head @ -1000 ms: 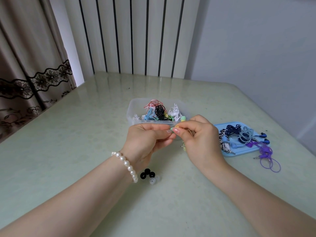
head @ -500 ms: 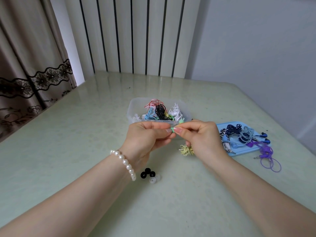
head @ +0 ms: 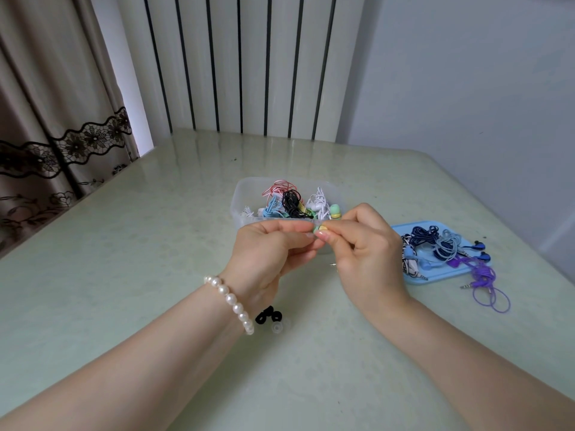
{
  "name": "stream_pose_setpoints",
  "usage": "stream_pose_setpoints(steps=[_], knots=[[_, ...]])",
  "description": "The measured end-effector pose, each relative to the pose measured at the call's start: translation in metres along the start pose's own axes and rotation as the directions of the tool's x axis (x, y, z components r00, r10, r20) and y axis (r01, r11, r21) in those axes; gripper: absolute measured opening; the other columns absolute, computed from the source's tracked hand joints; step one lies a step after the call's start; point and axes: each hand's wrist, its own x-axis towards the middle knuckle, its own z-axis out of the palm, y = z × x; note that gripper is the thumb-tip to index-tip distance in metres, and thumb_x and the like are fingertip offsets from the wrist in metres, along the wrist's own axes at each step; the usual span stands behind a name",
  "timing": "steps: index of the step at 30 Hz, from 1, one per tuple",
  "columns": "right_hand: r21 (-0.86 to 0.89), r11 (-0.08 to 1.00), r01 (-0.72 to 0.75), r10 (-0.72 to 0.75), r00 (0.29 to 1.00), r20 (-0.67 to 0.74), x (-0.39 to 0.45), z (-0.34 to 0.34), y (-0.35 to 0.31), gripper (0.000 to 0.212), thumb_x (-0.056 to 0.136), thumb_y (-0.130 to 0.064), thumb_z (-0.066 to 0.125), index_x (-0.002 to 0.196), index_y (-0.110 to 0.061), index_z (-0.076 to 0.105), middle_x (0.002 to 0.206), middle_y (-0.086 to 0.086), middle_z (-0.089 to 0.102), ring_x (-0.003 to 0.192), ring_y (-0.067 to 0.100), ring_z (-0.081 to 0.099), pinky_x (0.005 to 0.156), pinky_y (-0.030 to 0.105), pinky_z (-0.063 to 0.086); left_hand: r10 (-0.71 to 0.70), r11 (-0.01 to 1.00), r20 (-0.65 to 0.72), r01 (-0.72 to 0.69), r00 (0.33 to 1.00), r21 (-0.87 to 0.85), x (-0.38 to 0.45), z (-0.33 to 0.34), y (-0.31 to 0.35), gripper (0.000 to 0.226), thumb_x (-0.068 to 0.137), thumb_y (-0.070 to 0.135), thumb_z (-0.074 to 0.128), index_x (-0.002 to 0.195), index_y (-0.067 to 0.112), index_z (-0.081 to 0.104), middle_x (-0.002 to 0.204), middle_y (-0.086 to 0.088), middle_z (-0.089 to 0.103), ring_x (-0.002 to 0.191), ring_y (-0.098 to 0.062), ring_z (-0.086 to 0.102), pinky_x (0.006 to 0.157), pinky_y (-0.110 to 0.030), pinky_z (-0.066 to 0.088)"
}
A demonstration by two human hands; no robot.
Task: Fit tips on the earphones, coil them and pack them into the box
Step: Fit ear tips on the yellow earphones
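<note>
Risen since a moment ago, the right hand (head: pixel 368 250) is hiding the yellow cable and pinching a green-yellow earbud (head: pixel 320 228) against the left hand (head: pixel 267 248), whose fingers are perhaps gripping it too; the box (head: pixel 249 194) is sitting at twelve o'clock.

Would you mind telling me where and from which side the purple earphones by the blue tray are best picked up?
Grip the bunched purple earphones where the cable gathers at the blue tray's near right edge, coming from above with the right hand. The loose loops and plug trail onto the table, so pinching those would probably unravel the bundle.
</note>
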Motion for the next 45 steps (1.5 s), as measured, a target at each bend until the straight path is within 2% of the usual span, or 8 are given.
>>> stream_pose_setpoints(steps=[4, 8, 15, 24, 28, 35, 42, 45], knots=[[-0.002, 0.999, 0.045, -0.045, 0.999, 0.018, 0.002, -0.002, 0.002, 0.013, 0.079, -0.012, 0.061, 0.076, -0.008, 0.074, 0.067, 0.004, 0.053, 0.058, 0.018, 0.052, 0.056, 0.026, 0.043, -0.022, 1.000, 0.038, 0.022, 0.999, -0.006, 0.000, 0.000, 0.003, 0.014, 0.081, -0.009, 0.057, 0.083, 0.001, 0.065, 0.070, -0.010, 0.071, 0.062, -0.015, 0.069, 0.064, -0.022, 0.056], [0.378, 0.858, -0.348, 0.299, 0.936, 0.184, 0.014, -0.008, -0.002, 0.014, 0.072, -0.003, 0.072, 0.080, -0.015, 0.072, 0.062, -0.006, 0.052, 0.043, 0.003, 0.047, 0.050, 0.009, 0.035, -0.032, 0.998, 0.048, 0.034, 0.998, -0.052, 0.002, -0.003, 0.006, 0.010, 0.081, -0.007, 0.058, 0.082, 0.002, 0.064, 0.071, -0.010, 0.071, 0.062, -0.014, 0.069, 0.063, -0.022, 0.056], [0.500, 0.618, -0.606, 0.464, 0.795, 0.390, 0.018, -0.012, -0.002, 0.008, 0.073, -0.014, 0.069, 0.066, -0.019, 0.071, 0.042, 0.000, 0.044, 0.038, 0.007, 0.037, 0.044, 0.015, 0.033, -0.100, 0.990, 0.094, 0.109, 0.991, -0.090, 0.007, -0.008, 0.009, 0.008, 0.078, -0.005, 0.059, 0.080, 0.001, 0.065, 0.064, -0.008, 0.069, 0.057, -0.012, 0.068, 0.057, -0.020, 0.056], [0.554, 0.353, -0.754, 0.478, 0.655, 0.585, 0.021, -0.017, -0.009, 0.014, 0.061, -0.023, 0.066, 0.067, -0.010, 0.069, 0.054, 0.001, 0.045, 0.040, 0.007, 0.037, 0.043, 0.015, 0.032, -0.136, 0.973, 0.196, 0.168, 0.971, -0.157, 0.007, -0.008, 0.006, 0.012, 0.075, -0.002, 0.056, 0.085, 0.001, 0.063, 0.059, -0.003, 0.067, 0.053, -0.006, 0.065, 0.052, -0.017, 0.054], [0.563, 0.283, -0.776, 0.472, 0.624, 0.623, 0.022, -0.017, -0.011, 0.021, 0.061, -0.021, 0.066, 0.074, -0.005, 0.067, 0.055, 0.001, 0.046, 0.041, 0.007, 0.036, 0.047, 0.017, 0.031, -0.046, 0.987, 0.177, 0.072, 0.983, -0.144, 0.007, -0.006, 0.003, 0.011, 0.072, -0.001, 0.057, 0.080, 0.000, 0.065, 0.057, -0.005, 0.067, 0.051, -0.008, 0.064, 0.052, -0.017, 0.055], [0.539, 0.476, -0.695, 0.461, 0.719, 0.520, 0.022, -0.021, -0.012, 0.014, 0.063, -0.020, 0.068, 0.073, -0.011, 0.071, 0.045, -0.002, 0.044, 0.043, 0.007, 0.036, 0.047, 0.015, 0.034, -0.093, 0.975, 0.177, 0.126, 0.980, -0.182, 0.004, -0.003, 0.003, 0.010, 0.077, -0.005, 0.055, 0.079, -0.001, 0.065, 0.058, -0.006, 0.067, 0.052, -0.008, 0.066, 0.054, -0.018, 0.055], [0.508, 0.532, -0.678, 0.543, 0.733, 0.409, 0.019, -0.016, -0.012, 0.010, 0.077, -0.013, 0.069, 0.067, -0.016, 0.072, 0.044, 0.000, 0.040, 0.042, 0.009, 0.034, 0.048, 0.022, 0.029, 0.227, 0.974, 0.074, -0.227, 0.971, 0.001, -0.001, 0.000, -0.005, 0.008, 0.072, -0.007, 0.064, 0.078, -0.004, 0.068, 0.065, -0.011, 0.070, 0.059, -0.015, 0.067, 0.063, -0.022, 0.057], [0.504, 0.523, -0.687, 0.544, 0.724, 0.423, 0.021, -0.016, -0.011, 0.011, 0.076, -0.014, 0.069, 0.065, -0.015, 0.071, 0.047, 0.002, 0.041, 0.042, 0.009, 0.034, 0.051, 0.023, 0.030, 0.238, 0.971, 0.081, -0.240, 0.968, 0.016, 0.000, 0.000, -0.005, 0.008, 0.075, -0.006, 0.062, 0.078, -0.002, 0.069, 0.065, -0.011, 0.070, 0.060, -0.016, 0.067, 0.063, -0.022, 0.057]])
